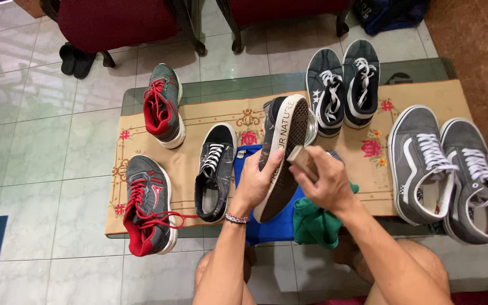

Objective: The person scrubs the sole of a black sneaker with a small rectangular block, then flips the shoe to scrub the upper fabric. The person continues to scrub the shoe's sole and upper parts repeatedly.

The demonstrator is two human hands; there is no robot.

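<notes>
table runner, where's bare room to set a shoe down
Free patches on the table runner: between the black-and-white pair and the grey pair, and between the two red-laced shoes and the black sneaker. The middle is crowded: left hand, right hand, upturned shoe, cloths.

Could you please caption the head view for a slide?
Left hand holds upturned shoe; right hand presses brush on sole.

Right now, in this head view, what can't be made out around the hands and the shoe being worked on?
- Upturned shoe: upper hidden, only the sole faces the camera.
- Small block in the right hand: mostly covered by fingers, kind unclear.
- Blue cloth: largely under the shoe and left hand.
- Green cloth: partly beneath the right wrist.
</notes>
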